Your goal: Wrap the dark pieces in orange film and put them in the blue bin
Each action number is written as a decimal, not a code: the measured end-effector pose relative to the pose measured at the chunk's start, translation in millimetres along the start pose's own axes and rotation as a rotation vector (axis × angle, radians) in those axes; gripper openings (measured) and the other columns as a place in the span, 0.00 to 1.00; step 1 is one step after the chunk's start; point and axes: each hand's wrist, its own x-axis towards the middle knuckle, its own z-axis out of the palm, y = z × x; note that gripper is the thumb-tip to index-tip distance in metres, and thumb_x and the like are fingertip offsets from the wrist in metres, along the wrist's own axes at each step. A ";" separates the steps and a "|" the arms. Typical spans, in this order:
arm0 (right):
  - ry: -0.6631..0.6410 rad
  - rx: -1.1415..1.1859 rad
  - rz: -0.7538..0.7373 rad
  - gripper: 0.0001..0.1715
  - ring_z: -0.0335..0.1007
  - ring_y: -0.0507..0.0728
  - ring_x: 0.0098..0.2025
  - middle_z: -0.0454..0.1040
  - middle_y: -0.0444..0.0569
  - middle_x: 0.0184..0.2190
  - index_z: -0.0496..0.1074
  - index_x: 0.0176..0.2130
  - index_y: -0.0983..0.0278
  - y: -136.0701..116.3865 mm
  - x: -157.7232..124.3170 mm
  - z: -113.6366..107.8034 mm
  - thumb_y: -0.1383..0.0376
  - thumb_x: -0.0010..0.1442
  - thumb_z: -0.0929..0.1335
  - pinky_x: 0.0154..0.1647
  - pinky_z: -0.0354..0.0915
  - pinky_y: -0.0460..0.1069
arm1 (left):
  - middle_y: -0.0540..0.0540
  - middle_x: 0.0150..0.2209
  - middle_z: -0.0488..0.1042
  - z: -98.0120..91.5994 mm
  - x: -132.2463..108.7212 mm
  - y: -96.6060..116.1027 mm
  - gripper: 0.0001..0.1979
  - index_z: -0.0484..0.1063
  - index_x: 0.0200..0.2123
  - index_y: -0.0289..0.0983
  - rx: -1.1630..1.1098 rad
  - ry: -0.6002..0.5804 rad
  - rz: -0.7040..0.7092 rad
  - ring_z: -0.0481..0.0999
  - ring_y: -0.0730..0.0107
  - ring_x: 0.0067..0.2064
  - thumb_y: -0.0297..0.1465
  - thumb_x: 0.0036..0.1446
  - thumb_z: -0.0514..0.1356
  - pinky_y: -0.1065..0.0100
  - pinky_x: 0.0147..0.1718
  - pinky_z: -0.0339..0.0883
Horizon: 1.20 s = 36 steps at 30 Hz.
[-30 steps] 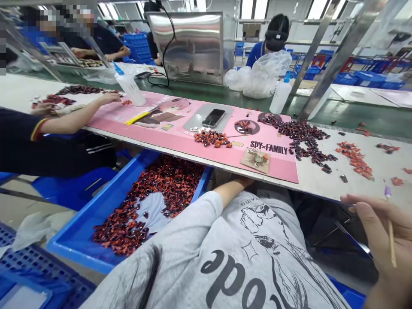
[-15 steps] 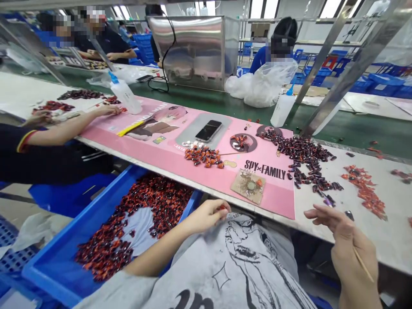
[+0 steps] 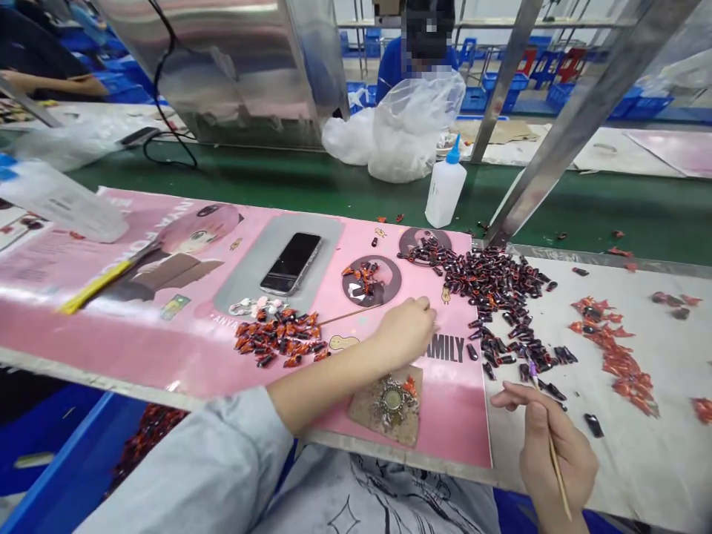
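My left hand (image 3: 405, 331) rests curled on the pink mat (image 3: 167, 334), above a small brown pad with a round metal piece (image 3: 391, 403). Its fingers are closed; what they pinch I cannot make out. My right hand (image 3: 548, 443) sits at the table's near edge and grips a thin wooden stick with a purple tip (image 3: 548, 437), pointing at a heap of dark red small parts (image 3: 495, 297). A smaller pile of red parts (image 3: 278, 337) lies left of my left hand.
A phone (image 3: 292, 262) lies on a grey pad. A white squeeze bottle (image 3: 446, 188) stands by a metal post (image 3: 561, 133). Orange scraps (image 3: 617, 356) lie at right. A blue bin of parts (image 3: 83, 460) sits under the table. A person works across the green belt (image 3: 278, 178).
My left hand rose from my lap onto the pink mat. My right hand moved in to the table edge with the stick. The view shifted right and closer.
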 end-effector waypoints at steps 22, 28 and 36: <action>-0.194 0.500 -0.026 0.20 0.73 0.55 0.26 0.78 0.47 0.27 0.75 0.57 0.56 -26.8 -8.6 33.0 0.54 0.71 0.65 0.23 0.68 0.50 | 0.41 0.58 0.75 5.9 48.8 -15.9 0.26 0.73 0.58 0.38 -0.094 0.366 0.116 0.73 0.63 0.59 0.15 0.64 0.47 0.60 0.58 0.66; -0.420 0.490 0.134 0.17 0.76 0.54 0.26 0.80 0.48 0.29 0.81 0.38 0.61 -36.6 -15.6 60.9 0.53 0.67 0.69 0.26 0.73 0.48 | 0.44 0.52 0.76 -2.6 -61.0 -15.6 0.11 0.80 0.41 0.42 -0.548 0.755 -0.046 0.79 0.66 0.45 0.23 0.61 0.59 0.65 0.40 0.77; -0.428 0.299 0.094 0.09 0.72 0.51 0.26 0.78 0.46 0.28 0.77 0.32 0.63 -29.4 -29.7 84.2 0.62 0.63 0.69 0.24 0.66 0.44 | 0.44 0.37 0.84 15.8 -135.5 -29.6 0.16 0.84 0.33 0.38 -1.278 0.728 -0.388 0.79 0.73 0.29 0.37 0.40 0.78 0.71 0.29 0.76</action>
